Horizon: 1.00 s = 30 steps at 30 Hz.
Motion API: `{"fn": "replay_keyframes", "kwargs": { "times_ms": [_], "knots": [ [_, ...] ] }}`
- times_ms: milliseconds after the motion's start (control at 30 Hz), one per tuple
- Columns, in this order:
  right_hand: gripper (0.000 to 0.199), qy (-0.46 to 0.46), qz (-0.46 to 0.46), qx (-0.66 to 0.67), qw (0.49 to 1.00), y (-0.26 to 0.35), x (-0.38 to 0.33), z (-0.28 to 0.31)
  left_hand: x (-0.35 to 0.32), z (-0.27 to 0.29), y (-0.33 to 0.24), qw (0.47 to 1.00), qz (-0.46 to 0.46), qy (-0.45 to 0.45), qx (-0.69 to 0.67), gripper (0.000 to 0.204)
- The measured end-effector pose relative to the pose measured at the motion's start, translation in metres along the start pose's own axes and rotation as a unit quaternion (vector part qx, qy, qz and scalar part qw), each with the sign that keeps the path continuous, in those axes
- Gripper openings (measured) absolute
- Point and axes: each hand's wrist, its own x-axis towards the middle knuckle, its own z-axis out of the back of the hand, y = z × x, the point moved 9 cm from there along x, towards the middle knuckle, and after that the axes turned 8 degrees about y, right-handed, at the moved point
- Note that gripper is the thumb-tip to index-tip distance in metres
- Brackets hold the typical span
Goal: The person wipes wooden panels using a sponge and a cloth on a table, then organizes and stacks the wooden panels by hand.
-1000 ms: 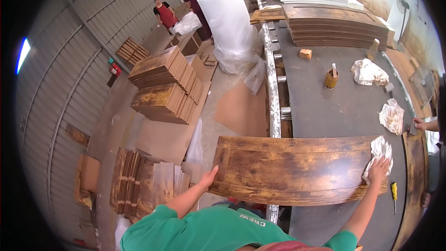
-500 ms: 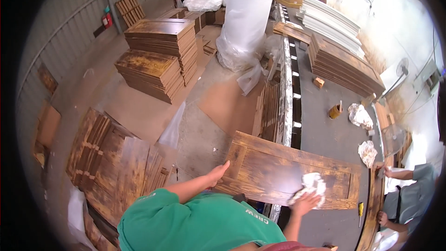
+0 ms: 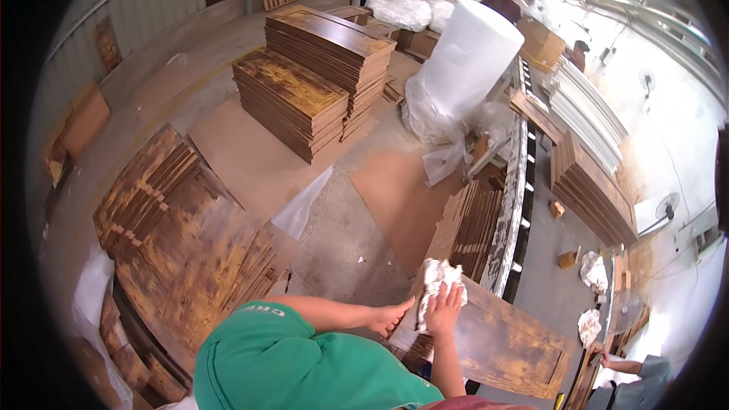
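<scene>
A brown, dark-mottled wooden panel (image 3: 510,336) with a raised frame lies in front of me, partly over the grey work surface. My left hand (image 3: 392,317) holds its left end by the edge; the fingers under it are hidden. On that same end my right hand (image 3: 444,308) presses a crumpled white cloth (image 3: 438,279) against the panel, fingers over the cloth. The two hands are close together but apart.
Stacked panels (image 3: 304,91) stand beyond on the left, with more panels (image 3: 190,258) nearer. A big white foam roll (image 3: 474,61) stands ahead. On the grey surface are a tin (image 3: 567,260), a crumpled cloth (image 3: 589,326) and a panel stack (image 3: 592,186). A co-worker's arm (image 3: 619,364) shows at right.
My right hand has slid the cloth from the panel's right part to its left end. My left hand stays at that end. The view has turned, shifting the surroundings rightward.
</scene>
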Motion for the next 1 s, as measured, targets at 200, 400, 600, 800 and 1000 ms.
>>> {"fn": "replay_keyframes", "kwargs": {
  "times_ms": [200,400,600,800,1000],
  "knots": [
    [0.050,0.065,-0.380,-0.082,0.919,-0.129,0.013,-0.009,-0.003,0.015,0.017,1.000,0.019,-0.016,0.012,0.104],
    [0.049,0.071,-0.313,-0.066,0.945,-0.112,0.038,-0.010,-0.011,0.009,0.020,0.996,-0.035,0.052,-0.065,0.102],
    [0.044,-0.021,-0.057,-0.054,0.997,0.046,0.014,-0.010,-0.009,0.010,0.024,0.990,0.000,0.043,-0.134,0.114],
    [0.040,0.088,0.068,0.035,0.993,0.096,-0.072,0.017,-0.008,0.008,0.018,0.985,-0.052,0.014,-0.166,0.101],
    [0.042,0.071,-0.039,0.009,0.997,0.032,-0.159,0.040,0.016,0.031,0.039,0.992,0.010,-0.032,-0.120,0.074]
  ]
}}
